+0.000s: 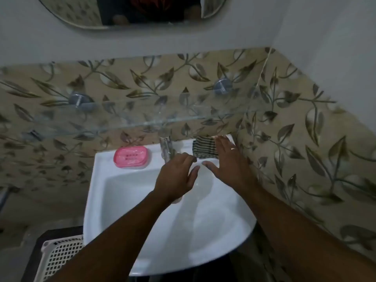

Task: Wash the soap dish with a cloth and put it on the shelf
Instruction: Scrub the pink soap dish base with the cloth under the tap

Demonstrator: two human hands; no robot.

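Note:
A pink soap dish (132,156) lies on the back left rim of the white sink (114,210). A folded striped cloth (203,148) rests on the back right rim. My right hand (230,159) hovers with fingers spread, its fingertips over the cloth's right side. My left hand (177,178) is over the basin just below the tap (165,146), fingers relaxed and holding nothing. A glass shelf (126,121) is fixed to the tiled wall above the sink.
A mirror (130,13) hangs above the shelf. The tiled side wall stands close on the right of the sink. A white perforated basket (61,257) sits on the floor at the lower left.

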